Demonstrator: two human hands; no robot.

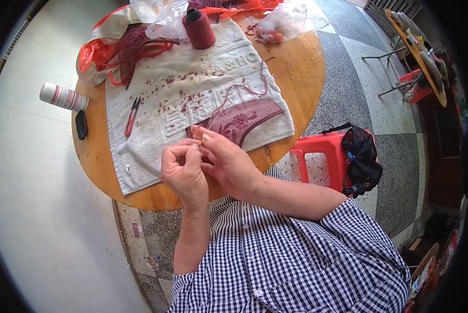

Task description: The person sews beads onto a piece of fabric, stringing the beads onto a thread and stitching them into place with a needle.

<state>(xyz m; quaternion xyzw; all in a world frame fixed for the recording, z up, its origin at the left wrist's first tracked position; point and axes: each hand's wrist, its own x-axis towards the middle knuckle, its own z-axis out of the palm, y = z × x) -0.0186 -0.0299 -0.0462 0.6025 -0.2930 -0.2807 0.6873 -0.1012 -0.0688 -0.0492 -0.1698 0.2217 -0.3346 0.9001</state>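
the left hand [184, 175] and the right hand [228, 159] meet above the near edge of the towel [148, 151], fingertips pinched narrowly on a thin thread [226, 97]; if they hold more, i cannot tell. beyond them the embroidered fabric [252, 117] lies toward the right edge of the table [307, 78], snips [132, 117] toward its left edge, a spool [200, 32] toward its far edge. the step seems to be readying the thread, and the next move calls for steady fingertips.

Shirt [307, 255]: dark-and-white check of small squares
Sleeves [369, 224]: short, same check
Buttons [258, 292]: pale, round, down the front
Forearms [301, 198]: bare
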